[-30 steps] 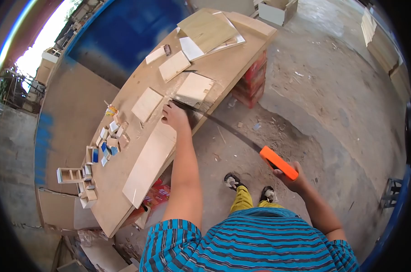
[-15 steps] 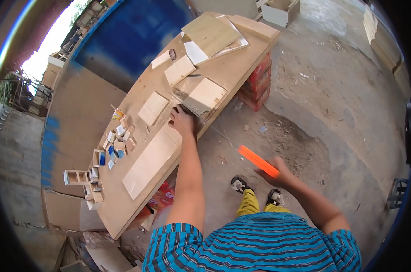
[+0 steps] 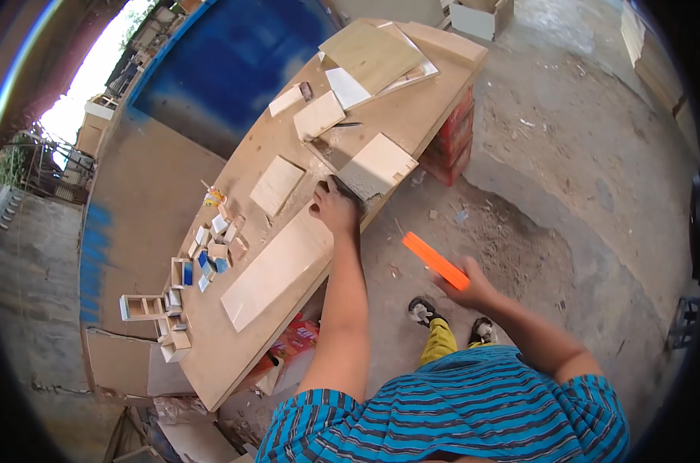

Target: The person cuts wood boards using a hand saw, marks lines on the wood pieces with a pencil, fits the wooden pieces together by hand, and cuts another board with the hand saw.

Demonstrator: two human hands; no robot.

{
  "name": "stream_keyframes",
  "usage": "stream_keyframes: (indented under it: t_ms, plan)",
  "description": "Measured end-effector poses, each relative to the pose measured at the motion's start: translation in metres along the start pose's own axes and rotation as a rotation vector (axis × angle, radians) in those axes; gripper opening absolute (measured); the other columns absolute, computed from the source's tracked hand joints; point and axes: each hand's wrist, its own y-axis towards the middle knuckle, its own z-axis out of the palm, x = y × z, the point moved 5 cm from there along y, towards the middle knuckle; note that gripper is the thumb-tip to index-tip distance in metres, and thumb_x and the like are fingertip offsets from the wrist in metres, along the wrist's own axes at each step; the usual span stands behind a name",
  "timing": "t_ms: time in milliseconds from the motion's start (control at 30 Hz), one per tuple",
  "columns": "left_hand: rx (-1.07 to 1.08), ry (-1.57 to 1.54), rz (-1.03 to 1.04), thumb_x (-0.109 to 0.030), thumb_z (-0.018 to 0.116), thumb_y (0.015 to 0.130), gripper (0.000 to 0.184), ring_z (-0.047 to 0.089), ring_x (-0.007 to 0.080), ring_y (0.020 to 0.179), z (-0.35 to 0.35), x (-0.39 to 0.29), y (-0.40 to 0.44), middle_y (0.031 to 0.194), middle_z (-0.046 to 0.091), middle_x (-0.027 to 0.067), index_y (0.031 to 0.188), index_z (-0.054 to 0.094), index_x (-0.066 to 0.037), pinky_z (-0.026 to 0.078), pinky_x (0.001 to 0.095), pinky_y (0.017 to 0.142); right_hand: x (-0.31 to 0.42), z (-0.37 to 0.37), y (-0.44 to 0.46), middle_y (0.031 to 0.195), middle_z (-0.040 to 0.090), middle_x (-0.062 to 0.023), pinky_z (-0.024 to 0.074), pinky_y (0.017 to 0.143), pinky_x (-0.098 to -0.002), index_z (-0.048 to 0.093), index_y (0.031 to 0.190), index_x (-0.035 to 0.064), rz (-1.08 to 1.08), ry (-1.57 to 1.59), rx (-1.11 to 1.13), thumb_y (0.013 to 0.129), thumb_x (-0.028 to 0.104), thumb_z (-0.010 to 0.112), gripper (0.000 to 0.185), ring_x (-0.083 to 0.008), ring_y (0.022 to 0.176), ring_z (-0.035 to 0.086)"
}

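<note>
A long pale wooden board (image 3: 277,266) lies flat along the near side of the workbench. My left hand (image 3: 337,208) presses down at the board's far end, its fingers bent over the wood; the fingertips are partly in shadow. In my right hand (image 3: 473,287), closed around the grip, is an orange-handled saw (image 3: 433,259). Its thin blade shows nearly edge-on and is hard to make out, pointing toward the bench edge near my left hand. Just beyond my left hand lies a notched wooden panel (image 3: 379,163) with sawdust around it.
On the workbench (image 3: 211,378) are a square board (image 3: 277,185), stacked panels (image 3: 377,58) and several small wooden blocks. A small glue bottle (image 3: 213,197) stands by the blocks. Red crates (image 3: 454,143) are under the bench. Debris litters the concrete floor.
The view has shifted, so the bench appears farther right. My right hand and the orange handle sit slightly higher and closer to the bench. My left hand stays at the board's end.
</note>
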Motion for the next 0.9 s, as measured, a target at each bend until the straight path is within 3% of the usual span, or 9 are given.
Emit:
stream_keyframes:
  t_ms: [167,233,300,400,567,767,833,867,900]
  plan:
    - [-0.078,-0.013,-0.042,-0.018,0.046,0.083,0.041,0.044,0.0254,0.116,-0.002,0.001,0.003,0.120,0.050,0.0083,0.123,0.054,-0.014,0.030,0.0505,0.089,0.016,0.029,0.055,0.052,0.044,-0.0124,0.0366,0.048,-0.0381,0.056,0.069,-0.0002,-0.154,0.010,-0.054,0.083,0.030,0.067,0.034,-0.0187,0.047,0.040]
    - [-0.028,-0.015,-0.052,-0.017,0.047,0.082,0.042,0.043,0.0265,0.117,-0.006,-0.002,0.001,0.120,0.049,0.0102,0.123,0.053,-0.011,0.030,0.0516,0.090,0.003,0.018,0.020,0.053,0.045,-0.0140,0.0377,0.048,-0.0372,0.058,0.071,0.0001,-0.014,0.018,-0.034,0.082,0.028,0.068,0.031,-0.0181,0.048,0.042]
    - [-0.014,-0.020,-0.050,-0.017,0.047,0.082,0.043,0.042,0.0268,0.118,-0.008,-0.003,0.004,0.121,0.048,0.0110,0.124,0.053,-0.010,0.029,0.0523,0.091,-0.012,0.000,-0.029,0.054,0.046,-0.0143,0.0387,0.049,-0.0355,0.060,0.073,0.0003,-0.129,-0.067,-0.021,0.081,0.027,0.068,0.029,-0.0165,0.049,0.042]
    - [-0.031,-0.015,-0.033,-0.017,0.048,0.081,0.044,0.042,0.0263,0.117,0.000,0.003,0.003,0.121,0.048,0.0107,0.125,0.052,-0.011,0.029,0.0527,0.091,-0.004,-0.015,-0.049,0.055,0.048,-0.0143,0.0401,0.050,-0.0338,0.061,0.074,0.0004,-0.016,-0.025,0.008,0.080,0.026,0.068,0.027,-0.0182,0.048,0.044]
    - [-0.041,-0.006,-0.018,-0.017,0.048,0.081,0.045,0.043,0.0265,0.116,0.003,0.004,0.005,0.121,0.048,0.0110,0.126,0.052,-0.011,0.029,0.0520,0.092,0.025,0.016,0.051,0.055,0.049,-0.0159,0.0395,0.049,-0.0366,0.060,0.074,0.0006,-0.112,0.050,-0.054,0.082,0.028,0.066,0.029,-0.0247,0.046,0.045]
    - [-0.015,-0.008,-0.069,-0.018,0.048,0.082,0.043,0.043,0.0273,0.116,-0.008,-0.002,0.001,0.120,0.049,0.0113,0.124,0.053,-0.011,0.030,0.0513,0.092,-0.001,0.034,0.040,0.060,0.055,-0.0184,0.0440,0.055,-0.0399,0.061,0.076,0.0023,-0.140,-0.053,-0.040,0.081,0.031,0.067,0.030,-0.0371,0.057,0.056]
    - [-0.050,-0.013,-0.071,-0.018,0.047,0.084,0.040,0.043,0.0267,0.117,-0.008,-0.001,0.002,0.120,0.049,0.0102,0.123,0.054,-0.012,0.030,0.0515,0.092,-0.025,0.026,-0.006,0.054,0.042,-0.0155,0.0352,0.046,-0.0365,0.054,0.068,0.0015,-0.133,-0.086,-0.074,0.082,0.026,0.067,0.031,-0.0198,0.047,0.034]
    - [-0.065,-0.017,-0.075,-0.018,0.047,0.085,0.039,0.044,0.0264,0.117,-0.005,0.000,0.002,0.119,0.049,0.0097,0.122,0.054,-0.012,0.030,0.0516,0.092,-0.049,0.020,-0.034,0.062,0.056,-0.0184,0.0451,0.054,-0.0397,0.060,0.071,0.0026,-0.053,-0.171,0.001,0.082,0.028,0.067,0.028,-0.0358,0.057,0.057]
    - [-0.073,-0.004,-0.072,-0.018,0.046,0.086,0.038,0.044,0.0260,0.117,0.000,0.003,0.004,0.120,0.049,0.0092,0.122,0.054,-0.013,0.030,0.0519,0.092,-0.060,0.010,-0.064,0.061,0.056,-0.0183,0.0444,0.053,-0.0390,0.060,0.071,0.0024,-0.039,-0.143,-0.010,0.081,0.026,0.068,0.027,-0.0352,0.055,0.056]
